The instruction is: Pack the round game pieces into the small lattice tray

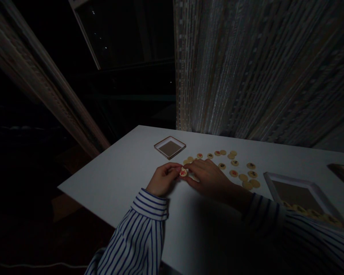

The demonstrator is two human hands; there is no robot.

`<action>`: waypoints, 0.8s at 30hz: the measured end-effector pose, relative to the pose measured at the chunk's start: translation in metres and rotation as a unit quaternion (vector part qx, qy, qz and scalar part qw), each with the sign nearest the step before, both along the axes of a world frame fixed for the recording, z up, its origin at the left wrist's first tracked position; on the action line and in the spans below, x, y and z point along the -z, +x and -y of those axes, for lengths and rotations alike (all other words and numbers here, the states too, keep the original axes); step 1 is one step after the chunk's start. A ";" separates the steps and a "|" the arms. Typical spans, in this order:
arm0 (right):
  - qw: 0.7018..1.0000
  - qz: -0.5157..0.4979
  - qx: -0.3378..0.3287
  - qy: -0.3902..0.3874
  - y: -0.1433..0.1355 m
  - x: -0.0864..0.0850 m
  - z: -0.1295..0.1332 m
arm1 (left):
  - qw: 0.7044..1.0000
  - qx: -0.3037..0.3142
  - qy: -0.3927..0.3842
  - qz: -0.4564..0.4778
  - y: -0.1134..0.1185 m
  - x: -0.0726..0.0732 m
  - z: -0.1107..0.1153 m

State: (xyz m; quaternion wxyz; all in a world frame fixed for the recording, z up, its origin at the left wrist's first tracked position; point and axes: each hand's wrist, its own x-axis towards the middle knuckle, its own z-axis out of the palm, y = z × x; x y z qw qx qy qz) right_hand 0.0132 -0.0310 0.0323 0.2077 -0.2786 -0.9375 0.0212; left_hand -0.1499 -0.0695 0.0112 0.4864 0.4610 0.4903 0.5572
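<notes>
Above the white table [126, 164], we are pinching a round piece [183, 172] with a red mark between the fingers of our left hand [163, 177] and right hand [208, 176], near the scattered discs [234, 173].

matt white table [126, 164], smooth wood-like discs [243, 177], striped cloth sleeves [134, 233]

A dim room, apparently in a home, at night
Beyond the hands, patterned curtains [218, 68] flank a dark window [126, 34] dotted with small lights; beneath the hands stands a plain white table [126, 164] with round game pieces [234, 162].
</notes>
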 end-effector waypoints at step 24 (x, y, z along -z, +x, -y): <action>0.997 0.077 -0.002 -0.025 0.052 0.007 0.004 | 0.976 -0.057 0.051 -0.205 0.001 0.015 -0.004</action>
